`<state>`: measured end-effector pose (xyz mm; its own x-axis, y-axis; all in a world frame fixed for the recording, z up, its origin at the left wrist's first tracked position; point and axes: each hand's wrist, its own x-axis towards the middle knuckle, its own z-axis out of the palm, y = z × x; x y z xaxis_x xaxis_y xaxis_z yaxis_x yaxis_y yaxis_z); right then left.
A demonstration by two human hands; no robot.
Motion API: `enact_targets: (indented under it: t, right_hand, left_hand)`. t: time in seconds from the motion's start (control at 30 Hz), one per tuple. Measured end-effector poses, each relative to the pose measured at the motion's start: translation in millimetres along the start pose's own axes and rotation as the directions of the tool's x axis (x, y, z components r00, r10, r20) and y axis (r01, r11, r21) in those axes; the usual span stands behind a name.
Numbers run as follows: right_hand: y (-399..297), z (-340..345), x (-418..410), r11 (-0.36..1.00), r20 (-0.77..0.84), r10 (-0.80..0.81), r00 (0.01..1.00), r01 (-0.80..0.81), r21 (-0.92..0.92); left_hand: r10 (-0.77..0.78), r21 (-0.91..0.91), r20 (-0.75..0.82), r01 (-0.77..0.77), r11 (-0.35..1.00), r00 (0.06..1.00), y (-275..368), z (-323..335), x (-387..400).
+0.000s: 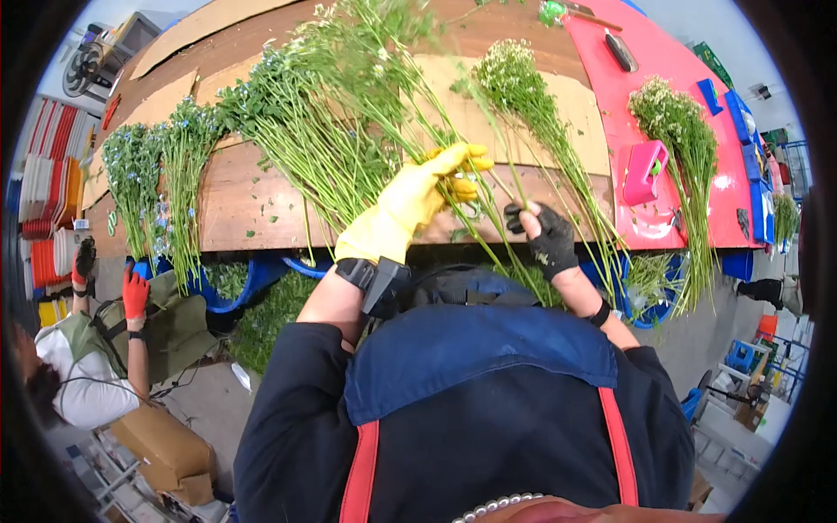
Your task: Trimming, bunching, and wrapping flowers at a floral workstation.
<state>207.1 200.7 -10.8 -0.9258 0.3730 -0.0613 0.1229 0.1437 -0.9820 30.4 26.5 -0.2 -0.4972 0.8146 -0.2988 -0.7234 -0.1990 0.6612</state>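
My left hand, in a yellow rubber glove, is closed around several long green flower stems. Their leafy tops fan out up the table and are partly blurred; the cut ends hang past the near edge. Just to the right, my right hand wears a black glove with bare fingertips showing. It pinches a single stem between thumb and finger. Left of my gloved hand lies a large pile of green stems with small blue flowers. A bunch of small white flowers rests on cardboard to the right.
Blue-flowered bunches lie at the left of the wooden table. Another white-flowered bunch crosses the pink surface, beside a pink holder. Blue bins of greenery stand below the edge. A co-worker's red-gloved hand is at left.
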Motion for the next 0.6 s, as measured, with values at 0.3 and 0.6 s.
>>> enact_targets:
  t: [0.3, 0.6]
  right_hand:
    - [2.1, 1.7, 7.2, 0.95, 0.185, 0.148, 0.971, -0.088, -0.3]
    - [23.1, 3.3, 7.7, 0.911, 0.206, 0.103, 0.973, -0.01, -0.412]
  left_hand:
    - [-0.02, -0.045, -0.037, 0.018, 0.999, 0.999, 8.7, -6.6, -2.9]
    - [-0.046, 0.018, -0.136, 0.049, 0.999, 0.99, 1.8, -24.0, -1.2]
